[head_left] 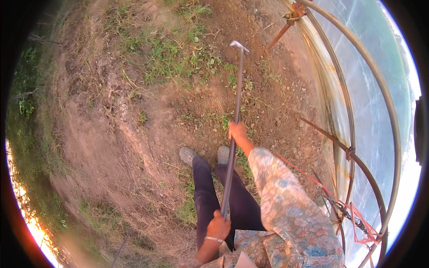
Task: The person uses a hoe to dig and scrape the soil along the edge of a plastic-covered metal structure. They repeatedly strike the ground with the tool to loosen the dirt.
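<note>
Both of my hands grip a long-handled hoe (239, 80). My left hand (218, 226), with a bracelet at its wrist, is closed round the handle near its lower end, in front of my thighs. Further up the shaft, my right hand (237, 131) holds it at about mid-length. The metal head of the hoe (240, 45) points away from me, over bare soil to the right of a patch of green weeds (167, 58). Whether the blade touches the ground I cannot tell.
At the right stands a plastic-film tunnel with bent metal pipes (347, 90). Rusty stakes (315, 125) reach into the soil, and a pink cord (301, 172) runs low towards the frame. My clogs (187, 156) stand on dirt. Denser plants (26, 100) grow at the far left.
</note>
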`<state>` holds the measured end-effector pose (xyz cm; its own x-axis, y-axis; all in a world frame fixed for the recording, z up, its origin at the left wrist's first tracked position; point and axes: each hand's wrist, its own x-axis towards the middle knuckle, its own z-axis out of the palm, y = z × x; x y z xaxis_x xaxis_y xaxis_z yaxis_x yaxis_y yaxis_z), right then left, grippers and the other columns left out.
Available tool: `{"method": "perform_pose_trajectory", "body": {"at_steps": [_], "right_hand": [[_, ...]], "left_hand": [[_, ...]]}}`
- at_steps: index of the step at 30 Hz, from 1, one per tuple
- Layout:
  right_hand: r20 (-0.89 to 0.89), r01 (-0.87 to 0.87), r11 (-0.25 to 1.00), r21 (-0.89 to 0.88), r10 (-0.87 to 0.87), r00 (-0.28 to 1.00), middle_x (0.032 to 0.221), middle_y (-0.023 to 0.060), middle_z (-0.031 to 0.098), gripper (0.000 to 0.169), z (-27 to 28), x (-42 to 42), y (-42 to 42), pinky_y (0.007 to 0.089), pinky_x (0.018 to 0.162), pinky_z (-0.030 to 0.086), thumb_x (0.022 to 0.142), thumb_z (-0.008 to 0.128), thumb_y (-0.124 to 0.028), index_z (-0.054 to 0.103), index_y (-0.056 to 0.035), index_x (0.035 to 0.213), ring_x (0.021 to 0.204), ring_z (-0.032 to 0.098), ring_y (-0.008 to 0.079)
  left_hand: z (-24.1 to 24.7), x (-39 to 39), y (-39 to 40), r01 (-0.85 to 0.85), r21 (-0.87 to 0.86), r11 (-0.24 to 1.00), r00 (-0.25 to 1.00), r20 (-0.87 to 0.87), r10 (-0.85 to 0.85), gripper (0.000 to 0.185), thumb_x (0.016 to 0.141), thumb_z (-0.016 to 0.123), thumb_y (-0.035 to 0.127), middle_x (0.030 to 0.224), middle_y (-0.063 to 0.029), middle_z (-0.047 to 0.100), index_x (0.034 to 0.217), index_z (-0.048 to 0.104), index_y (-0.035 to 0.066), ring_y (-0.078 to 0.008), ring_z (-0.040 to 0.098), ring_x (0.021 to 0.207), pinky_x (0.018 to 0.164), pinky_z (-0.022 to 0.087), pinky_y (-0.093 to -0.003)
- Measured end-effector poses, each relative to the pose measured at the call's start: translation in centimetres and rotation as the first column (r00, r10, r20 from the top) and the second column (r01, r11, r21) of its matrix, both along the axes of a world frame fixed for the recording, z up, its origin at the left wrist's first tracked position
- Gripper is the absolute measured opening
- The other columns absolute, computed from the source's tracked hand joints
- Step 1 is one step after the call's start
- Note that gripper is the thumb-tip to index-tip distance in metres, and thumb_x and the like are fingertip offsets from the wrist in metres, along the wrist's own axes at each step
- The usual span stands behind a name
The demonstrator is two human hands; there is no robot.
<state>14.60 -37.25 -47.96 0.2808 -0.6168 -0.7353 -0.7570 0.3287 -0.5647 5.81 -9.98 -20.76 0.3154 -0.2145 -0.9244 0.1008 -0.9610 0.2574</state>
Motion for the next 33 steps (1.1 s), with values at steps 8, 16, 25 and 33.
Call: {"method": "perform_pose_trajectory", "body": {"at_steps": [8,16,25,33], "right_hand": [[0.102,0.282,0.925,0.254,-0.315,0.943,0.052,0.0068,0.048,0.023,6.3,-1.3,8.8,0.0342,0.034,0.04,0.082,0.062,-0.013,0.042,-0.0013,0.085,0.037,0.048,0.0196],[0.023,-0.111,0.989,0.097,0.109,0.994,0.053,0.0104,0.055,0.022,0.8,7.5,-2.1,0.0361,0.037,0.042,0.081,0.06,-0.015,0.054,0.004,0.071,0.04,0.054,0.0211],[0.036,0.308,0.916,0.258,-0.328,0.944,0.058,0.0073,0.049,0.019,3.9,-0.9,4.2,0.034,0.035,0.042,0.081,0.059,-0.009,0.043,0.0007,0.085,0.04,0.048,0.0184],[0.016,0.111,0.99,0.087,-0.113,0.993,0.061,0.0102,0.054,0.021,4.7,-1.6,-0.3,0.0351,0.037,0.043,0.082,0.06,-0.014,0.048,0.0016,0.076,0.043,0.053,0.0188]], "left_hand": [[2.4,-3.0,9.2,0.023,0.039,0.999,0.997,0.066,-0.025,0.038,0.077,0.06,0.021,0.071,-0.0301,0.06,0.1,0.044,-0.004,-0.0469,0.06,0.069,0.065,0.049,-0.0528],[-3.4,1.8,-2.4,-0.036,-0.168,0.985,0.988,0.139,0.06,0.04,0.079,0.06,0.02,0.072,-0.0297,0.059,0.099,0.039,-0.006,-0.0473,0.059,0.069,0.062,0.05,-0.0503],[1.9,-0.2,4.8,-0.013,0.015,1.0,1.0,0.016,0.013,0.037,0.076,0.06,0.025,0.075,-0.0303,0.06,0.098,0.045,-0.001,-0.0473,0.06,0.074,0.069,0.049,-0.0503],[-1.0,-1.3,3.2,-0.041,-0.101,0.994,0.998,0.046,0.045,0.04,0.074,0.062,0.028,0.073,-0.0283,0.06,0.099,0.049,0.0,-0.0451,0.06,0.073,0.067,0.049,-0.0494]]}}
